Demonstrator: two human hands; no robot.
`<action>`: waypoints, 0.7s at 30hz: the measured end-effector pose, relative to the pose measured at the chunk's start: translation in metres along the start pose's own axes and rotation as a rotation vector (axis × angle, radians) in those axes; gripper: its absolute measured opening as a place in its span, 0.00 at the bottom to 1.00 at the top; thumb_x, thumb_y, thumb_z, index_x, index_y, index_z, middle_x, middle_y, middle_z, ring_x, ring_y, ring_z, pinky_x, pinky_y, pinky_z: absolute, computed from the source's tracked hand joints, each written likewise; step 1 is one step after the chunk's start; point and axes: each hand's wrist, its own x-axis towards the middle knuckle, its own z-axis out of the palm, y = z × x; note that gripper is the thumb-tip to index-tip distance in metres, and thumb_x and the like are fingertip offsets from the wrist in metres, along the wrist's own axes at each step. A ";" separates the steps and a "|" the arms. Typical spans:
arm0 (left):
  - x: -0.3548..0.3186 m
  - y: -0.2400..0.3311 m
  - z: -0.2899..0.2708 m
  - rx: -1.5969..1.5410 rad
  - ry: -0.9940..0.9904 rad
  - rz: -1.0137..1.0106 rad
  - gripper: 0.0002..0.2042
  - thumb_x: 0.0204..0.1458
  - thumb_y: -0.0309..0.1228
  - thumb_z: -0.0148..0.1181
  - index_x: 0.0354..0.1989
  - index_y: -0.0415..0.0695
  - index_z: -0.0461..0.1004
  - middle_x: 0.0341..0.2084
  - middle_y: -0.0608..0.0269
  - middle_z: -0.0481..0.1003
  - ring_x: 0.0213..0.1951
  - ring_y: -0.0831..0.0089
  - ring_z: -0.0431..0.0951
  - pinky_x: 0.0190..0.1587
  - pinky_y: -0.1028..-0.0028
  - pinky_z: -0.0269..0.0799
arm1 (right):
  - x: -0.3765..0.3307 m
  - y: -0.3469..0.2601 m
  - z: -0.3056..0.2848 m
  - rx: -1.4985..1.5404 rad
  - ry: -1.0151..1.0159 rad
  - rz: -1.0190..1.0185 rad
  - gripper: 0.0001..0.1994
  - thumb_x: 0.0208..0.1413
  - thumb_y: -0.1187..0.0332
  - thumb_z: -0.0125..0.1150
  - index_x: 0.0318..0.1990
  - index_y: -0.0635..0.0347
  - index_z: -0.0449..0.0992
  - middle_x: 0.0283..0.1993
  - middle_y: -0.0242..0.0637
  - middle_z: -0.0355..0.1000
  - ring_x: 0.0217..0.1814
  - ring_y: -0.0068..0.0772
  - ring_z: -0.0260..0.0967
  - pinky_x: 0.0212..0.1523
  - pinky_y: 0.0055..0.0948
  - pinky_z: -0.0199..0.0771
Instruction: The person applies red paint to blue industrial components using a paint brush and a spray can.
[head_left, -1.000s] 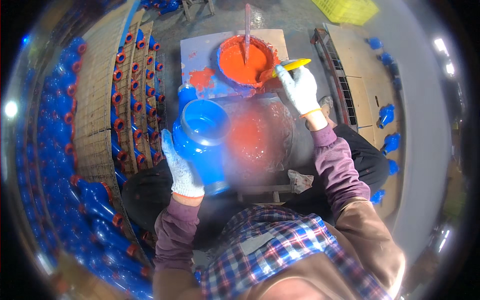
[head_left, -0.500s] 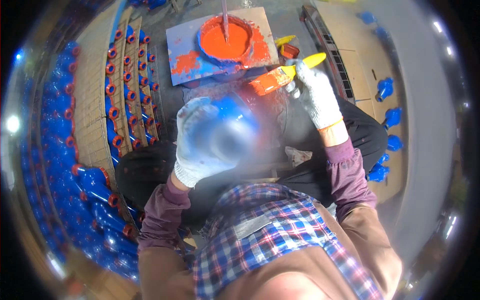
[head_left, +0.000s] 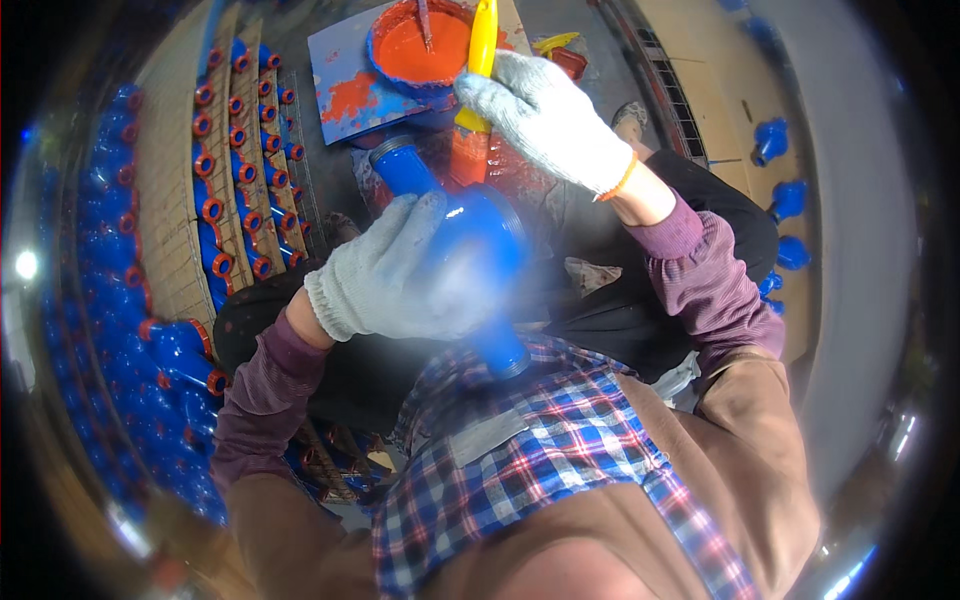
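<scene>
My left hand [head_left: 385,275], in a white knit glove, grips a blue three-ended pipe fitting [head_left: 490,225] above my lap. One narrow end with a dark rim points up and left, another points down toward my apron; a wider ringed end faces right. Blur covers part of its middle. In my gloved right hand [head_left: 550,115] is a paintbrush [head_left: 482,40], its yellow handle upward and its orange-red bristles down beside the fitting's upper side. Whether the bristles touch the fitting, I cannot tell. Beyond them is a bucket [head_left: 425,95] of orange-red paint with a stick in it.
The bucket stands by a paint-splattered board [head_left: 335,75]. A yellow-handled tool [head_left: 555,43] lies to its right. Several red-rimmed blue fittings [head_left: 180,355] are stacked at left, with more in rows on cardboard [head_left: 165,170]. Other blue fittings [head_left: 790,200] lie on cardboard at right.
My right hand has moved left with the paintbrush, turning it from sideways to bristles-down at the fitting. My left hand has tilted the fitting, so its narrow ends now show.
</scene>
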 end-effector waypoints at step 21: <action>0.001 0.035 0.041 -0.364 0.420 -1.107 0.44 0.33 0.40 0.82 0.61 0.38 0.67 0.51 0.51 0.74 0.51 0.57 0.79 0.54 0.63 0.77 | -0.066 -0.034 -0.028 0.086 0.165 -0.336 0.10 0.61 0.71 0.62 0.46 0.66 0.79 0.39 0.43 0.79 0.40 0.46 0.78 0.42 0.37 0.77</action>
